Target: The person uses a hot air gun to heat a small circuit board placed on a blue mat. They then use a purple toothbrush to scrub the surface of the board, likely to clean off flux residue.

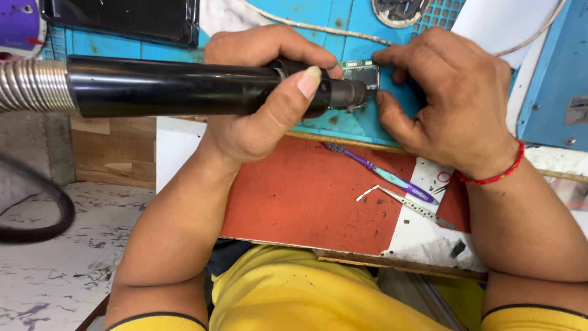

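My left hand [263,98] grips a long black hot-air wand [171,86] with a ribbed metal hose [30,86] at its left end. Its dark metal nozzle [349,94] points right, right up against a small green circuit board [362,70] with a metal shield. My right hand [453,98] rests on the blue work mat [343,37] and pinches the board between thumb and fingers. A red thread band circles my right wrist.
A purple-and-teal toothbrush [380,171] and metal tweezers [410,205] lie on the red board [294,196] near me. A dark device [122,18] sits at the far left, a round grille [401,9] at the top, a blue box [557,73] at right.
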